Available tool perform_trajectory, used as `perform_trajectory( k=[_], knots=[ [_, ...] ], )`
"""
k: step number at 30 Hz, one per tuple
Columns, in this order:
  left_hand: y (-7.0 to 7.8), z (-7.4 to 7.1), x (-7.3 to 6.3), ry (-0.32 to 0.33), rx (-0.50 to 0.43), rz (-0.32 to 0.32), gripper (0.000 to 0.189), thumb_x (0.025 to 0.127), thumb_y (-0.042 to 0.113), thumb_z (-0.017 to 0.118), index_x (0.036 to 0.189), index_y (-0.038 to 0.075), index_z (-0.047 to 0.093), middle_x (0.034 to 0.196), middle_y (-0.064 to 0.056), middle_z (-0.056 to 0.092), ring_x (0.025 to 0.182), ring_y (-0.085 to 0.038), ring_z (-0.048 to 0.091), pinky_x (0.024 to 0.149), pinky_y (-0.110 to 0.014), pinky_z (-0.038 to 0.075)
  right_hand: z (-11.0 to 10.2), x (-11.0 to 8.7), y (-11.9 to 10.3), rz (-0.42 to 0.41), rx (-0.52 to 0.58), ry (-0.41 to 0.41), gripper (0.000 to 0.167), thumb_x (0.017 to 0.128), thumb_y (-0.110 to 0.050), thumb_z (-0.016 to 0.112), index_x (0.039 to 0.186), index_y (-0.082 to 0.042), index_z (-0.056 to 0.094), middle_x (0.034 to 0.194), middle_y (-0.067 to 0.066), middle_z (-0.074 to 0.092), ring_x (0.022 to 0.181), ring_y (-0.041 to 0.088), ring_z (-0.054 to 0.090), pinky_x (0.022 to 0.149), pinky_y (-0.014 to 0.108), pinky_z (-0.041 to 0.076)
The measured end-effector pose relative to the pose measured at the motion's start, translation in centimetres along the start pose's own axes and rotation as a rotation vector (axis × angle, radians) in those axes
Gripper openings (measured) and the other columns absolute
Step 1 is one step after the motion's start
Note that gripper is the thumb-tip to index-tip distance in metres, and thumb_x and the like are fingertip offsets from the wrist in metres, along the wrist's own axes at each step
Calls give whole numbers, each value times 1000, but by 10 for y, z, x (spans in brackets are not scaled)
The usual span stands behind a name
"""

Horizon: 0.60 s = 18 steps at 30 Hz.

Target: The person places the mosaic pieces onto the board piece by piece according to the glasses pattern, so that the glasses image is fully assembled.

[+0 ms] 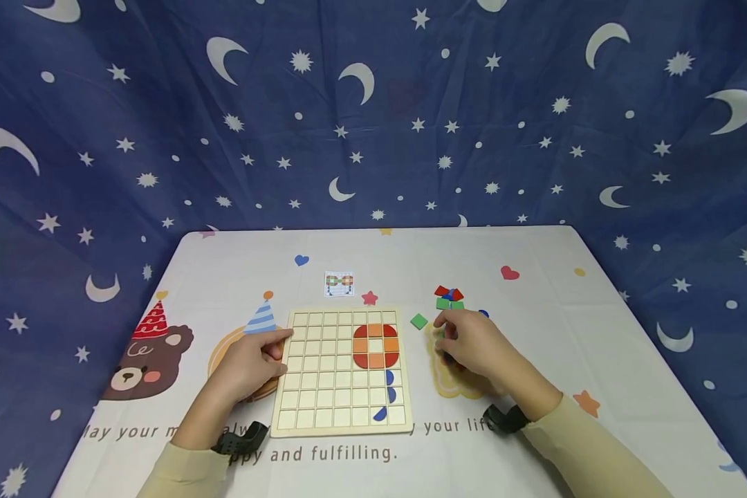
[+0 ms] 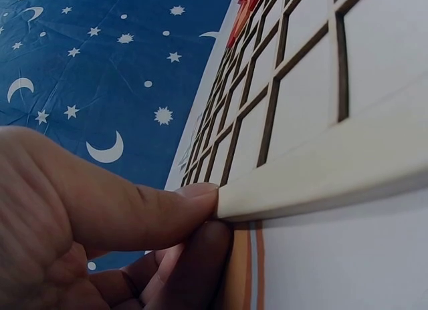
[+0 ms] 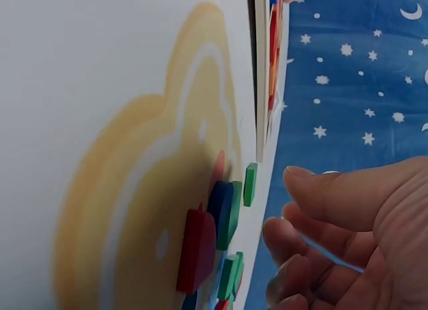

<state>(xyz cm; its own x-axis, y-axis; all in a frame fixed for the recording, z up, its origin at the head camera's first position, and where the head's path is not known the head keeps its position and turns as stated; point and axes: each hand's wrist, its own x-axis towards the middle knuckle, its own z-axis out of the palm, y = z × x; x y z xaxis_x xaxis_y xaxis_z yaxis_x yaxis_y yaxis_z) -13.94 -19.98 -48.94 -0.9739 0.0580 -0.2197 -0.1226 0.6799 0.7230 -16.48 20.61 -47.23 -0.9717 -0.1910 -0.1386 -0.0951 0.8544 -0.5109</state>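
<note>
A square wooden grid board (image 1: 324,434) lies at the middle of the table. My left hand (image 1: 249,360) touches its left edge with thumb and index finger spread apart; in the left wrist view the thumb (image 2: 144,213) meets the rim. Red and orange pieces (image 1: 376,360) form a rounded ring on the board, with blue pieces (image 1: 391,395) below them. My right hand (image 1: 476,339) hovers over loose pieces right of the board. In the right wrist view its thumb and fingers are apart, with nothing between them, near a red piece (image 3: 196,250) and a green piece (image 3: 250,184).
A small pattern card (image 1: 339,283) lies behind the board. Loose red pieces (image 1: 442,291), green pieces (image 1: 450,304) and a blue piece (image 1: 483,313) lie beyond the right hand. A green square (image 1: 419,321) sits nearer the board. A starry blue cloth (image 1: 373,138) hangs behind.
</note>
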Motion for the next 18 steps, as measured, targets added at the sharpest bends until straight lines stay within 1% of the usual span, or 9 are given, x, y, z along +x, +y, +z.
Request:
perform_trajectory(
  k=[2, 6, 9, 13, 18],
  knots=[
    [0, 0, 1, 1, 2, 5, 66, 82, 1, 81, 145, 11, 69, 98, -6, 64, 79, -18, 57, 67, -27, 46, 1, 6, -1, 8, -3, 1, 29, 93, -20, 85, 118, -13, 74, 81, 1, 61, 62, 16, 58, 57, 29, 49],
    [-1, 1, 1, -1, 2, 5, 65, 82, 1, 81, 145, 12, 69, 98, -6, 64, 79, -17, 57, 67, -27, 46, 6, 18, -3, 24, -42, 19, 32, 90, -26, 87, 117, -14, 74, 86, 2, 61, 76, 17, 58, 63, 29, 50],
    [-2, 1, 2, -7, -3, 0, 65, 83, 1, 81, 146, 12, 68, 99, -6, 64, 79, -18, 57, 66, -27, 46, 10, 26, -3, 45, -62, 18, 35, 87, -28, 90, 115, -14, 75, 89, 2, 62, 82, 19, 58, 66, 29, 50],
    [-3, 1, 2, -10, -4, -1, 65, 83, 2, 80, 146, 12, 68, 99, -6, 64, 79, -18, 57, 66, -28, 46, 15, 32, -4, 60, -73, 12, 35, 86, -30, 91, 112, -13, 74, 90, 3, 62, 81, 20, 59, 64, 30, 49],
    [-3, 0, 2, -6, 3, 4, 65, 83, 2, 80, 146, 12, 68, 99, -6, 64, 79, -18, 57, 67, -28, 46, 20, 39, -5, 36, -66, 5, 26, 89, -27, 89, 108, -16, 74, 89, 3, 61, 80, 19, 59, 64, 31, 48]
  ],
)
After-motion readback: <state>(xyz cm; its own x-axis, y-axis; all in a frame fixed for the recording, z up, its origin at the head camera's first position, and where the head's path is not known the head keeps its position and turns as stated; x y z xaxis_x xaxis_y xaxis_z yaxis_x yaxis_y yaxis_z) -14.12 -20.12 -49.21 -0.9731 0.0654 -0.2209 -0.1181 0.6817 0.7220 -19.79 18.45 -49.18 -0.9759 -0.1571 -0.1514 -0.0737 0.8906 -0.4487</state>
